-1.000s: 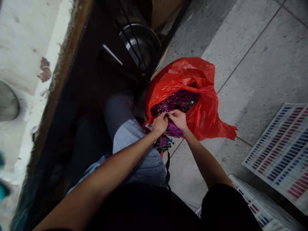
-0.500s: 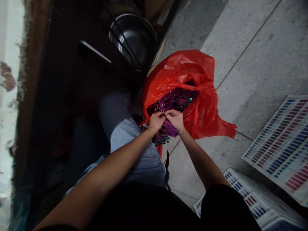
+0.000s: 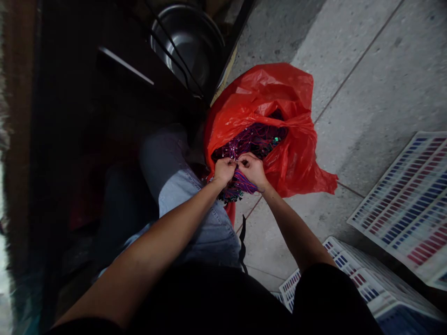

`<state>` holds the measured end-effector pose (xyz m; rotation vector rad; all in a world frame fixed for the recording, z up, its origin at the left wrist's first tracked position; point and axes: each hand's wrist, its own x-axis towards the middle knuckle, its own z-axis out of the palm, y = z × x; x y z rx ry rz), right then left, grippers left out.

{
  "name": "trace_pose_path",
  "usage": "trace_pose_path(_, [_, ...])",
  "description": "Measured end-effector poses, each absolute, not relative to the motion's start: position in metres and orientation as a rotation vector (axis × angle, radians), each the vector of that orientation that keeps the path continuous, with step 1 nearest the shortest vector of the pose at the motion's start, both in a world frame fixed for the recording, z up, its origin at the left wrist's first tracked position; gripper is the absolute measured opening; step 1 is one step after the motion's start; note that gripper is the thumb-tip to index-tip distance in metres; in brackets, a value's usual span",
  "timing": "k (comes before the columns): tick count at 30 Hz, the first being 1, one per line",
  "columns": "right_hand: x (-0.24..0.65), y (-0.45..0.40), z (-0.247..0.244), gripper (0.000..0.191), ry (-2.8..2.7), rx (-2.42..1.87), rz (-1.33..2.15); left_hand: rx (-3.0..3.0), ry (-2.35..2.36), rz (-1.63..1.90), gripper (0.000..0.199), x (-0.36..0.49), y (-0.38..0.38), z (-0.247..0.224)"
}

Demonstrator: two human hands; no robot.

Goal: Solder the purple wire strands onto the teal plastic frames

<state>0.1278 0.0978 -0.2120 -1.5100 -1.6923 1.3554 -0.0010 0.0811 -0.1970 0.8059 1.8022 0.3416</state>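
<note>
A red plastic bag (image 3: 296, 160) stands open on the floor, filled with a tangle of purple and red wires (image 3: 240, 139) with small shiny ends. At the near rim of its mouth, my left hand (image 3: 224, 170) and my right hand (image 3: 252, 168) meet with their fingertips pinched close together. A bundle of red, blue and purple wires (image 3: 247, 183) hangs below the hands, its dark green ends lying near my knee. What the fingertips grip looks like part of these wires, though the exact spot is too small to make out.
A metal basin (image 3: 190, 44) sits at the upper left behind a dark frame with black cables. White slatted plastic crates (image 3: 401, 204) stand on the right, showing red and blue through their gaps. My jeans-clad leg (image 3: 188, 204) is left of the bag, on a grey tiled floor (image 3: 366, 97).
The view has shifted slightly. My fingers have moved a little, with the right hand's fingers now more curled; both hands remain together at the wires.
</note>
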Motion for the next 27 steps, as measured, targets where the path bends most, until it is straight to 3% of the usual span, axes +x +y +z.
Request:
trace_pose_path(16, [0.141,0.109,-0.229,0.011,-1.588,-1.738,1.234,0.579,1.779,0.239,0.022,-0.005,0.095,-0.177])
trace_pose_path(23, [0.148,0.112,-0.207,0.025,-1.414,-1.771,1.228,0.624,1.655,0.33,0.021,0.004,0.065,-0.094])
trace_pose_path(27, [0.166,0.094,-0.15,0.045,-1.263,-1.568,1.6,0.646,1.422,0.433,0.024,0.024,0.058,-0.022])
